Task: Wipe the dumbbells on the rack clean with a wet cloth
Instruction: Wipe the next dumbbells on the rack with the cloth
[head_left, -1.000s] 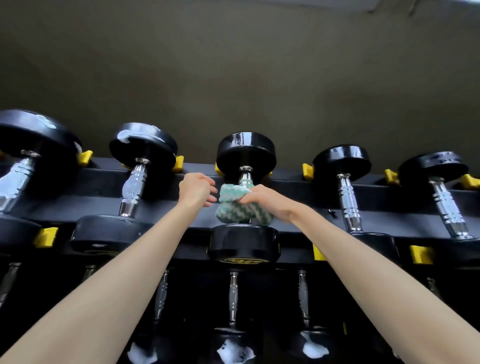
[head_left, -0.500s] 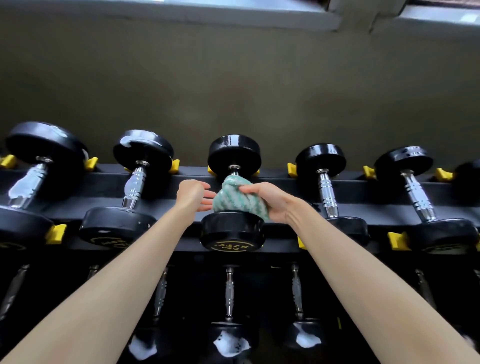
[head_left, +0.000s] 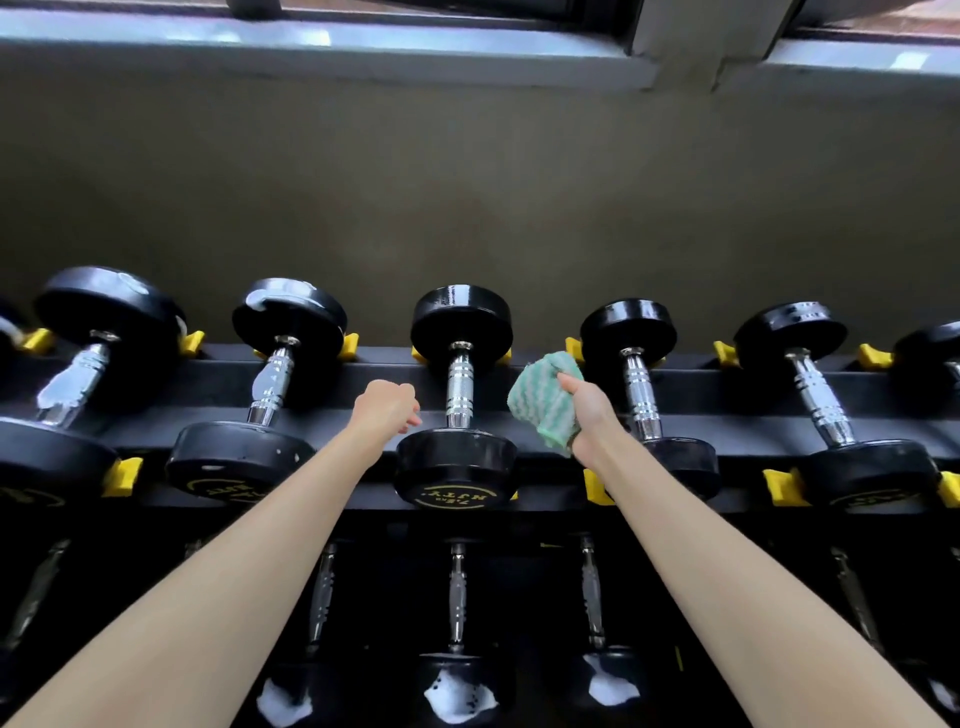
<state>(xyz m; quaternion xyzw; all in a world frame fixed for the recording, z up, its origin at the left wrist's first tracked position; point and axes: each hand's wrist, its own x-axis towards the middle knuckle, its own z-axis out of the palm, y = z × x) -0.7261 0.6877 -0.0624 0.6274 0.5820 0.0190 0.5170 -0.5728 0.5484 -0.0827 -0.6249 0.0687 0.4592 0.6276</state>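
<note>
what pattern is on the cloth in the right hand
Green and white wavy stripes on the cloth, head view.

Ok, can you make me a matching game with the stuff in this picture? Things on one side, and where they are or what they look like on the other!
Things:
1. cloth
2. left hand
3. middle dumbbell
4. rack clips

Clues:
A. yellow
B. empty, holding nothing
C. sits between the two hands
D. green and white, held in the right hand

Pairs: 1-D, 2-B, 3-C, 4-A
</note>
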